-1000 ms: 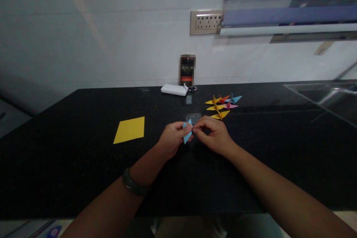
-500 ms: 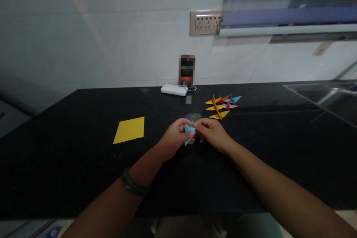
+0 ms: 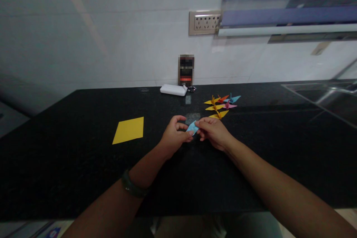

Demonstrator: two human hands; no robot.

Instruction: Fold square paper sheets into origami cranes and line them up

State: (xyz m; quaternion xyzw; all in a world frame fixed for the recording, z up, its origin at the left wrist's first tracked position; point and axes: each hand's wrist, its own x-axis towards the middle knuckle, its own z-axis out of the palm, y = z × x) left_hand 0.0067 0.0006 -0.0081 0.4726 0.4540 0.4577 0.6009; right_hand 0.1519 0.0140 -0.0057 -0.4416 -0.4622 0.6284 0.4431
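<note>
One blue folded paper (image 3: 192, 128) hangs just over the tabletop (image 3: 83, 163), its long axis slanting from near-left to far-right, left hand (image 3: 174, 135) and right hand (image 3: 213, 132) each with a fingertip grip closed on it; one yellow sheet (image 3: 128, 130) lies left; six paper cranes (image 3: 221, 106) cluster behind.

One head-worn camera looks forward and down from the person's own standpoint across the glossy black stone counter (image 3: 69, 148), facing the white tiled wall (image 3: 111, 44). It sits close (both forearms reach in from the bottom edge): the left hand (image 3: 173, 137) and right hand (image 3: 214, 134), meeting on a small light-blue folded paper piece (image 3: 192, 127), lie mid-frame.
</note>
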